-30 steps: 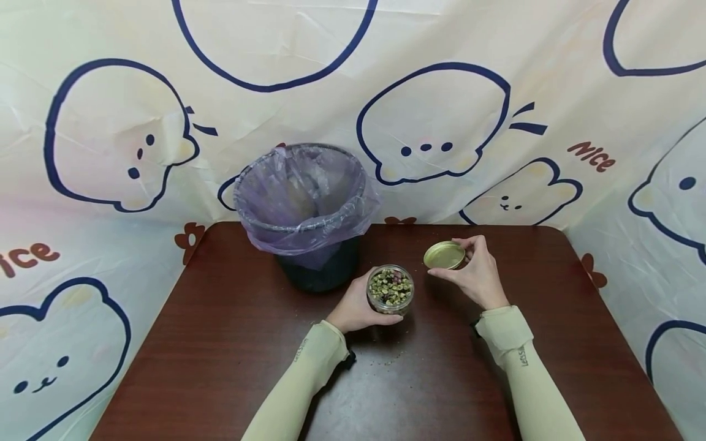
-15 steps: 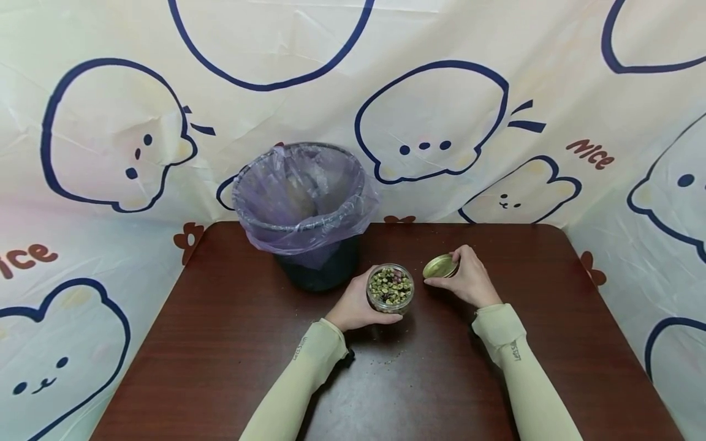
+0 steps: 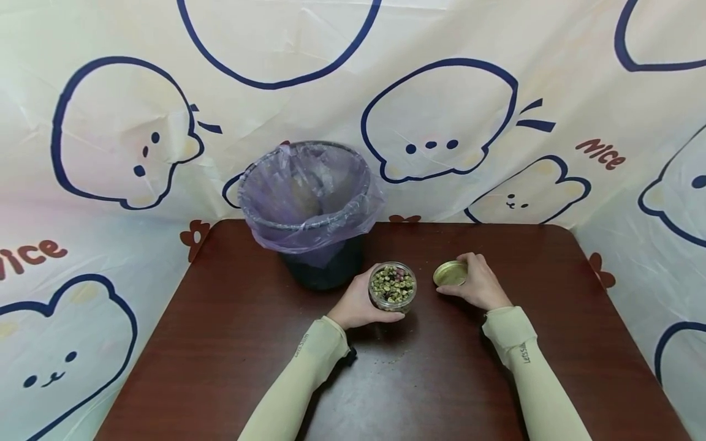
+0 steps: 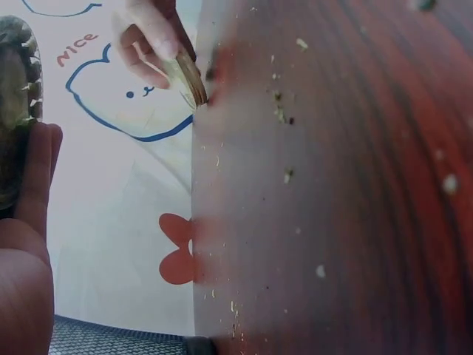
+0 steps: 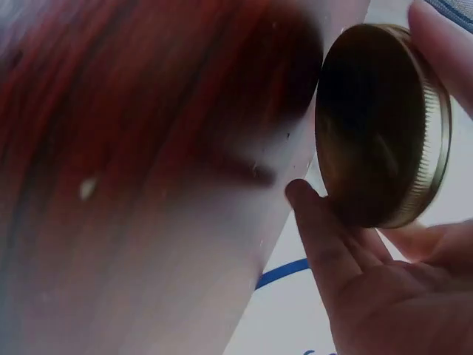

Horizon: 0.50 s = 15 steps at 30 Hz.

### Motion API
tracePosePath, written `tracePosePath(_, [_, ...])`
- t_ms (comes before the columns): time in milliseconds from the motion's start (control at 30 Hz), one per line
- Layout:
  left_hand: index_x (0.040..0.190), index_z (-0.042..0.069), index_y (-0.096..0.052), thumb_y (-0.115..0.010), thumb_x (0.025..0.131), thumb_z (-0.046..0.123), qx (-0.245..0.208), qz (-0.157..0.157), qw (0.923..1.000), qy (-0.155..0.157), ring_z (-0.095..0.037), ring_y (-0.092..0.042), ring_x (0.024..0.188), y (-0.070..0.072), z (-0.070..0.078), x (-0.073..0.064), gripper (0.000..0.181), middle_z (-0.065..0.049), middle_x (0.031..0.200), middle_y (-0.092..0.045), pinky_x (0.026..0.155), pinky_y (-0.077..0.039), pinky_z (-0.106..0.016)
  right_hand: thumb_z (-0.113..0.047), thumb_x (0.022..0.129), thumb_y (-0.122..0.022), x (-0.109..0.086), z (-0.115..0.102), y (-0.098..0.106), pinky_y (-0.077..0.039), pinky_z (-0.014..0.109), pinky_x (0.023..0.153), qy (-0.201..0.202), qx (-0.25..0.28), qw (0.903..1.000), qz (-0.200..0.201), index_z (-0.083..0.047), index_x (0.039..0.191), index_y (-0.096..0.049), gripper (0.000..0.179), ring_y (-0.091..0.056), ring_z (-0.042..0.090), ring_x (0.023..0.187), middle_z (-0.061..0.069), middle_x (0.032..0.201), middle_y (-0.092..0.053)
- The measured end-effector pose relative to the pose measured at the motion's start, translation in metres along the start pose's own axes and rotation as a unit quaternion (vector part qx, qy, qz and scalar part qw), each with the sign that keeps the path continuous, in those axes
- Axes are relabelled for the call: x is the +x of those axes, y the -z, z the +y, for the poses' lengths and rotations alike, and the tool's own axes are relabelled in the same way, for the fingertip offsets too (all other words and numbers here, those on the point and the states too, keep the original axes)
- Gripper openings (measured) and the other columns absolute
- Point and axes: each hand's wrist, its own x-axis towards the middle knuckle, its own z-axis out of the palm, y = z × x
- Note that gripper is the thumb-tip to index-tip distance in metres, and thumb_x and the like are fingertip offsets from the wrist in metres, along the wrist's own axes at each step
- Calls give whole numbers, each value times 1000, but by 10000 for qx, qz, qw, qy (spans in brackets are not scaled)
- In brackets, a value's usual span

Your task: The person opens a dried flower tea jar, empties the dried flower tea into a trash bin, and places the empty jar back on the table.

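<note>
In the head view my left hand (image 3: 361, 304) grips a clear glass jar (image 3: 407, 302) around its side, thumb toward me. The jar stands upright and uncovered, full of small green and reddish dried flower buds (image 3: 393, 283). To its right, my right hand (image 3: 481, 286) holds a round gold lid (image 3: 451, 273) by its edge, low over the table. The right wrist view shows the lid (image 5: 377, 126) with a ridged rim, between thumb and fingers. From the left wrist, the jar (image 4: 13, 111) is partly cut off, and the lid (image 4: 188, 78) appears edge-on close to the tabletop.
A dark bin (image 3: 325, 269) lined with a purple plastic bag (image 3: 309, 236) stands behind and left of the jar. The brown table (image 3: 237, 343) bears small crumbs (image 3: 393, 360) in front of the jar. A cartoon-printed cloth (image 3: 309, 110) hangs around the back and sides.
My right hand has come down and slightly toward me with the lid, whose tilt has changed. My left hand and the jar have stayed in place.
</note>
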Motion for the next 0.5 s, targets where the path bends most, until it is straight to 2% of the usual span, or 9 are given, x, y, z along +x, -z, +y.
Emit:
tracePosePath(100, [142,15,-54,-99,66,22,14,50,10000,-21,-15,-64,119,1,-1,0,89,1,129,-67,106,-52,-39,-40,76,-91,0,1,1,-49,54,96,15,-69,9998,-195,7,145,-48,94,-55,37,109,26,129,-51])
tracePosePath(200, [142,15,-53,-98,67,22,-76,-24,10000,-24,-15,-64,120,1,-2,-1,88,1,129,-67,106,-52,-38,-39,77,-91,-1,1,0,-49,52,94,67,-243,9993,-283,9,144,-49,93,-54,36,107,25,126,-53])
tracePosePath(500, [144,18,-53,-98,67,20,-179,-55,9998,30,-12,-63,121,-2,-4,-1,89,5,130,-66,107,-52,-38,-40,77,-91,4,3,-5,-47,58,99,368,-690,9965,-301,9,140,-55,87,-51,42,119,27,126,-58])
